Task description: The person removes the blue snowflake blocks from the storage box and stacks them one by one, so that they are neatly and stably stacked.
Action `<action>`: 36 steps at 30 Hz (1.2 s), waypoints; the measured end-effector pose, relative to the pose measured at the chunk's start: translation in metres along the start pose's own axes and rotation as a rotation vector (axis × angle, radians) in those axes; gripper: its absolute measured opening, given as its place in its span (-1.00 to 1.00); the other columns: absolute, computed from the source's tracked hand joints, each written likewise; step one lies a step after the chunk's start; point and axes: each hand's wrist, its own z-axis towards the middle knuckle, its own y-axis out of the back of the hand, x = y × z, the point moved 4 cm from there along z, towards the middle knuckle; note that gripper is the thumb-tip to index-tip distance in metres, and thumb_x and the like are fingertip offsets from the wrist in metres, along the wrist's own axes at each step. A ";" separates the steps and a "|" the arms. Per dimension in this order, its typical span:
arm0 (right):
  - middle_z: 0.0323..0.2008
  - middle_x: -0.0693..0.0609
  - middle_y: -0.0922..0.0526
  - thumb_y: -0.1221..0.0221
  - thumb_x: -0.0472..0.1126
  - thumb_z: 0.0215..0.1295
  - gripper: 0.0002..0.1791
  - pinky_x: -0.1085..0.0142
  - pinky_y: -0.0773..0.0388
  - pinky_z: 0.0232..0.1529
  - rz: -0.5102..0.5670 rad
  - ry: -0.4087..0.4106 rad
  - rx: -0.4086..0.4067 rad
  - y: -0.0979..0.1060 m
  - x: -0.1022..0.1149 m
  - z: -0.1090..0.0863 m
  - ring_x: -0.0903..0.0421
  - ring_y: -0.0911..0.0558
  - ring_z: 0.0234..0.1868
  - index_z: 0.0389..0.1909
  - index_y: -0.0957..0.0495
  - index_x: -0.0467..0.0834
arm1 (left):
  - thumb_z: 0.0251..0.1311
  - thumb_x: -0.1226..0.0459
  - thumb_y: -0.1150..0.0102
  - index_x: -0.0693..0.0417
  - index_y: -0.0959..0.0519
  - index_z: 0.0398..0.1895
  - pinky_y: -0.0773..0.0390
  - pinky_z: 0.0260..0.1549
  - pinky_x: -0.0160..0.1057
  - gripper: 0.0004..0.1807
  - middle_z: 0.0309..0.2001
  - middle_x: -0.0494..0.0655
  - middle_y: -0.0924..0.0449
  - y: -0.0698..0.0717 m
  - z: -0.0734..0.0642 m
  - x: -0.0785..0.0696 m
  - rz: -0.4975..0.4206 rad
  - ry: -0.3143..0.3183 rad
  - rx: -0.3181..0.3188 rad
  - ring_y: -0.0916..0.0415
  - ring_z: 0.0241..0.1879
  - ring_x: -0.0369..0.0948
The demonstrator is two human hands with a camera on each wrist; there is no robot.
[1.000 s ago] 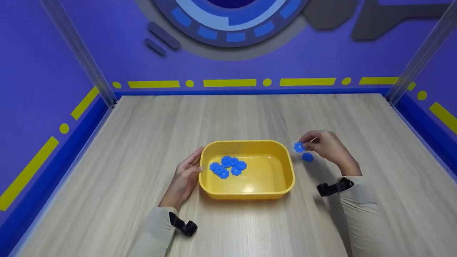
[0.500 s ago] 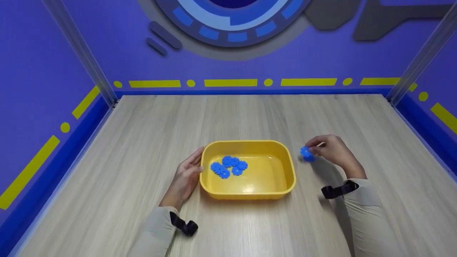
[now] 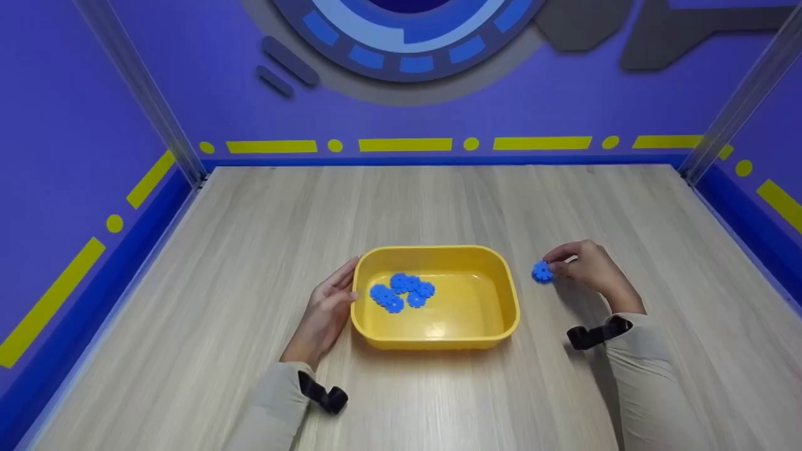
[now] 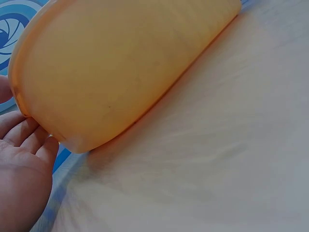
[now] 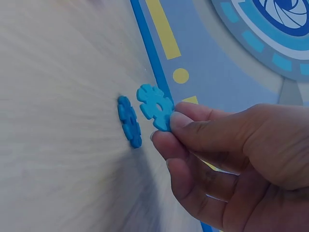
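My left hand (image 3: 322, 316) holds the left end of a yellow plastic tub (image 3: 432, 341), its thumb at the rim and its fingers along the outer wall. Inside the tub, toward the left, lie several blue flower-shaped snowflake discs (image 3: 399, 282), some overlapping. To the right of the tub, my right hand (image 3: 592, 274) pinches a blue snowflake disc (image 5: 148, 100) between thumb and fingers. In the right wrist view a second disc (image 5: 128, 122) lies on the table just below the held one, with a gap between them. From the head view the two overlap.
Pale wood-grain tabletop (image 3: 401, 207) surrounds the tub. Blue-purple panels with yellow dashes (image 3: 405, 145) wall off the back and both sides. A black wrist camera (image 3: 589, 336) is strapped on the right sleeve, another (image 3: 329, 399) on the left.
My right hand has moved right and slightly toward me, carrying its snowflake disc from beside the tub to over the disc on the table. The left hand and tub have stayed in place.
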 end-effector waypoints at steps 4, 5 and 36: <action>-0.15 -0.24 -0.65 -0.15 -0.34 0.26 -0.76 0.39 -0.60 -0.40 0.032 -0.037 0.031 -0.002 -0.003 0.001 0.10 -0.57 -0.43 -0.09 -0.64 -0.30 | 0.13 0.57 0.08 0.33 -0.06 0.45 -0.25 0.35 -0.26 -0.26 0.50 0.18 -0.01 0.000 0.000 0.000 -0.008 -0.005 0.006 0.01 0.48 0.00; -0.15 -0.24 -0.64 -0.15 -0.34 0.26 -0.76 0.40 -0.60 -0.40 0.039 -0.042 0.036 -0.003 -0.004 0.001 0.11 -0.57 -0.43 -0.08 -0.63 -0.31 | 0.13 0.57 0.08 0.33 -0.06 0.45 -0.24 0.35 -0.26 -0.26 0.50 0.18 -0.01 0.000 0.000 0.000 -0.017 -0.004 0.005 0.01 0.48 -0.01; -0.20 -0.23 -0.67 -0.18 -0.30 0.25 -0.73 0.34 -0.64 -0.29 0.031 -0.071 0.039 -0.006 -0.006 -0.001 0.09 -0.59 -0.37 -0.08 -0.62 -0.35 | 0.13 0.56 0.07 0.28 -0.09 0.46 -0.23 0.35 -0.23 -0.26 0.50 0.11 -0.03 -0.001 0.000 -0.001 -0.011 0.017 -0.010 0.00 0.48 -0.05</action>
